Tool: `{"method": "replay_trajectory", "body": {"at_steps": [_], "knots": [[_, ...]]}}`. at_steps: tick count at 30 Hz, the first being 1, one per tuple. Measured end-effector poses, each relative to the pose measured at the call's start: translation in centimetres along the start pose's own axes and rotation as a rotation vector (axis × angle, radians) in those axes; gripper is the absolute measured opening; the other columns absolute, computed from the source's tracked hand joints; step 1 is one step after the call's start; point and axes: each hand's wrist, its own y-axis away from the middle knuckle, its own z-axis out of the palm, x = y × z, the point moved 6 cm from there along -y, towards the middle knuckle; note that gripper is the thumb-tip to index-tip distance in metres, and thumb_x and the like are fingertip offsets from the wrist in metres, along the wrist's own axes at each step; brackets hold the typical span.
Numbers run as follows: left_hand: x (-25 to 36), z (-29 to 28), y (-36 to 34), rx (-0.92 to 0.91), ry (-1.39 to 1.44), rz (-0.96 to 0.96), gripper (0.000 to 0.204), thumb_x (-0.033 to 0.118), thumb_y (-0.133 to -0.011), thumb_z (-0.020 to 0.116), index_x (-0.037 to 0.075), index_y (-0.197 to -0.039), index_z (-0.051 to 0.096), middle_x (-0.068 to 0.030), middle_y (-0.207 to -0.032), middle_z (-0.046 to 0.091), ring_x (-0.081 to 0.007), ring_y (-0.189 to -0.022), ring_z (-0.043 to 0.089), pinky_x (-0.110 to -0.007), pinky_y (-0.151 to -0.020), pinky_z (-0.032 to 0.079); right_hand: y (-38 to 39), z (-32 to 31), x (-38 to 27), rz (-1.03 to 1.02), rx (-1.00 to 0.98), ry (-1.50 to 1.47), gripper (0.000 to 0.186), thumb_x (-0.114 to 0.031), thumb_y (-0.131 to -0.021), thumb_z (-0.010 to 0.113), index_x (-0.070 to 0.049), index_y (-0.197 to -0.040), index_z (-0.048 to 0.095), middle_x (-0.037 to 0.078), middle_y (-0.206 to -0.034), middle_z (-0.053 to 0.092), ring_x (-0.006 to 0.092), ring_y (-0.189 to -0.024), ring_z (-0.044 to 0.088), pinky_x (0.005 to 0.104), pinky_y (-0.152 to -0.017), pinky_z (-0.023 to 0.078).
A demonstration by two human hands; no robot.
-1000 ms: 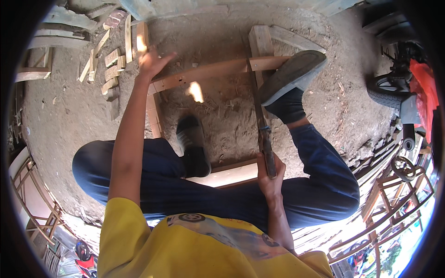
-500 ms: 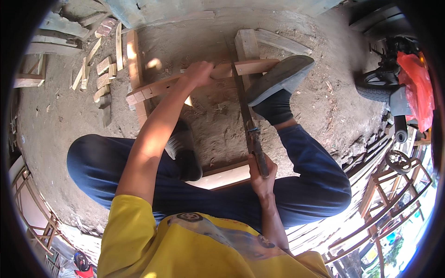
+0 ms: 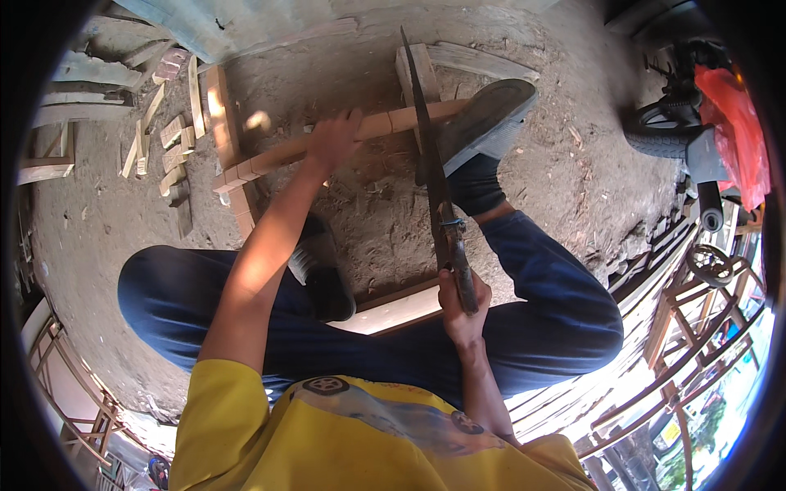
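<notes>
A long reddish-brown wooden strip (image 3: 274, 157) lies crosswise, its left part over an upright-running timber (image 3: 221, 119) and its right part near another timber block (image 3: 416, 69). My left hand (image 3: 334, 141) is closed over the strip left of its middle, fingers slightly blurred over the far edge. My right hand (image 3: 465, 309) is wrapped round the handle of a handsaw (image 3: 440, 200). Its long, narrow blade points away from me and passes over the strip, right of a thin dark line across the wood. My right shoe (image 3: 489, 123) rests on the strip's right end.
Several wood offcuts (image 3: 173, 147) lie on the dirt floor at the left. A pale board (image 3: 393, 313) lies between my legs. At the right stand a motorcycle (image 3: 667, 123) with a red plastic bag (image 3: 729, 135) and a wooden frame (image 3: 679, 319).
The saw has come up out of the strip; its blade now shows above the wood, right of the cut line. My left hand stays on the strip, and the whole view has shifted slightly.
</notes>
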Motion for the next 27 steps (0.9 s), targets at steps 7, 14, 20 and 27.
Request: {"method": "replay_trajectory", "body": {"at_steps": [7, 14, 20, 27], "knots": [[0.1, 0.6, 0.2, -0.049, -0.074, 0.03, 0.044, 0.025, -0.077, 0.072, 0.004, -0.107, 0.047, -0.0172, -0.088, 0.065, -0.0353, -0.08, 0.066, -0.044, -0.068, 0.053, -0.4, 0.3, -0.3, -0.015, -0.047, 0.081, 0.018, -0.013, -0.089, 0.062, 0.002, -0.079, 0.059, 0.002, -0.059, 0.054, 0.0058, -0.056, 0.049, 0.0277, -0.049, 0.04], [-0.1, 0.2, -0.8, -0.243, -0.007, -0.027, 0.044, 0.023, -0.076, 0.072, 0.0, -0.106, 0.051, -0.0219, -0.082, 0.066, -0.0381, -0.082, 0.066, -0.046, -0.07, 0.054, -3.7, 2.1, -1.7, -0.036, -0.067, 0.042, 0.022, -0.014, -0.089, 0.062, 0.0, -0.074, 0.057, -0.002, -0.057, 0.048, 0.0037, -0.055, 0.041, 0.0256, -0.047, 0.033], [0.1, -0.5, -1.8, -0.24, 0.066, -0.085, 0.042, 0.03, -0.076, 0.072, 0.002, -0.103, 0.058, -0.021, -0.086, 0.067, -0.0378, -0.085, 0.066, -0.047, -0.075, 0.053, -7.8, 4.5, -2.2, -0.07, -0.113, 0.01, 0.024, -0.017, -0.088, 0.063, 0.0, -0.073, 0.056, -0.001, -0.057, 0.047, 0.0043, -0.057, 0.042, 0.0261, -0.048, 0.033], [-0.5, -0.3, -1.6, -0.246, 0.089, -0.109, 0.039, 0.032, -0.076, 0.072, 0.002, -0.1, 0.063, -0.021, -0.089, 0.067, -0.0369, -0.087, 0.066, -0.046, -0.077, 0.054, -5.2, 3.9, -2.5, 0.031, -0.158, 0.053, 0.021, -0.014, -0.091, 0.061, 0.0, -0.076, 0.056, -0.001, -0.059, 0.048, 0.0033, -0.057, 0.042, 0.0254, -0.048, 0.033]]}}
